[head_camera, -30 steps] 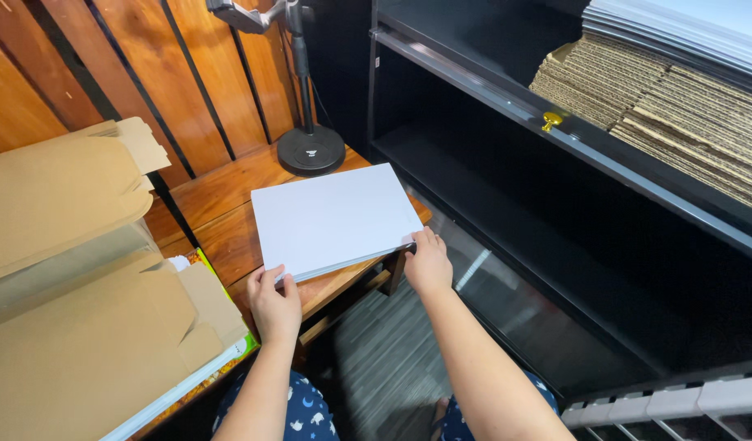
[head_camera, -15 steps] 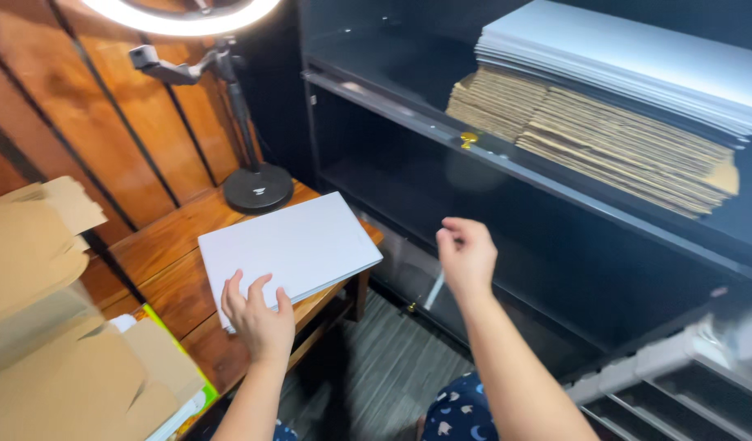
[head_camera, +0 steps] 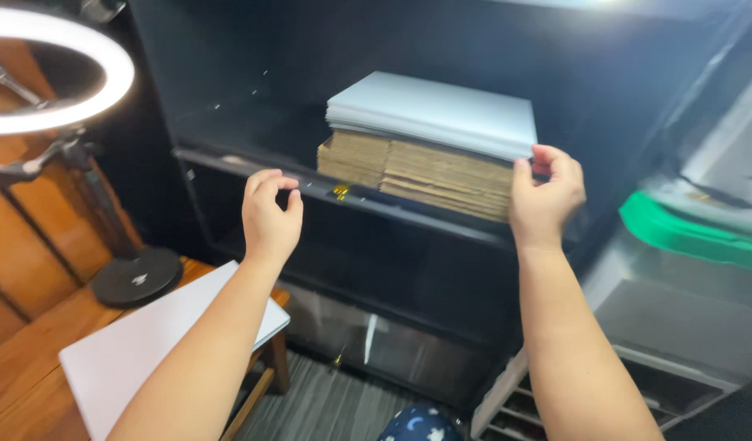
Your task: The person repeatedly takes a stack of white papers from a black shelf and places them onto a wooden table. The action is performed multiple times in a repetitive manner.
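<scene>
A stack of white sheets (head_camera: 441, 110) lies on a pile of brown corrugated cardboard (head_camera: 417, 170) on a black shelf (head_camera: 253, 167). My right hand (head_camera: 546, 192) grips the right front corner of the white stack, thumb on its edge. In the air in front of the shelf edge, left of the pile, my left hand (head_camera: 270, 216) is raised with its fingers curled and holds nothing. A flat white board (head_camera: 135, 347) rests on the wooden table (head_camera: 29, 359) below my left forearm.
A lit ring light (head_camera: 53, 73) on a stand with a round black base (head_camera: 136, 278) stands at the left. At the right sit a green-rimmed container (head_camera: 686, 233) and grey slotted racks (head_camera: 523, 408). Below, the lower black shelf bays are dark.
Both hands have left the white board on the table and risen to the shelf. My right hand has taken hold of the white stack's corner. The view has tilted up.
</scene>
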